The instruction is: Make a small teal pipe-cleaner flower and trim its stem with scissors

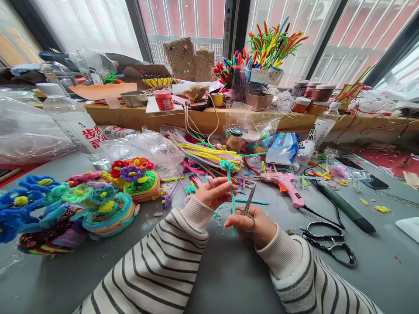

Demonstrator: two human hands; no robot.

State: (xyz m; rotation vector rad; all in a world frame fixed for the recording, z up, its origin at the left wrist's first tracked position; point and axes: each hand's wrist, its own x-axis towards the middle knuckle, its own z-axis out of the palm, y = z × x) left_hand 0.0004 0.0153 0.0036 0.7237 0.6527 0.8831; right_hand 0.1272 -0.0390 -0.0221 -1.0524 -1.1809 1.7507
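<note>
My left hand (pixel 214 192) pinches the stem of a turquoise pipe-cleaner flower (pixel 227 165), its small curled head at the top and the stem hanging down. In my right hand (pixel 258 226) is a small pair of metal scissors (pixel 250 196), blades pointing up, with fingers through the handles. The right thumb lies by the lower stem; whether it grips the stem too, I cannot tell. Turquoise clippings (pixel 218 214) are scattered on the grey table (pixel 225 279) behind the hands, near a loose turquoise pipe cleaner (pixel 252 201).
Finished pipe-cleaner flowers (pixel 75 192) stand in colourful pots at left. A pink glue gun (pixel 284 183) and black-handled scissors (pixel 330 242) lie at right. Pipe-cleaner bundles (pixel 209 150), water bottles (pixel 77 124) and a crowded wooden ledge (pixel 131 114) are at the back.
</note>
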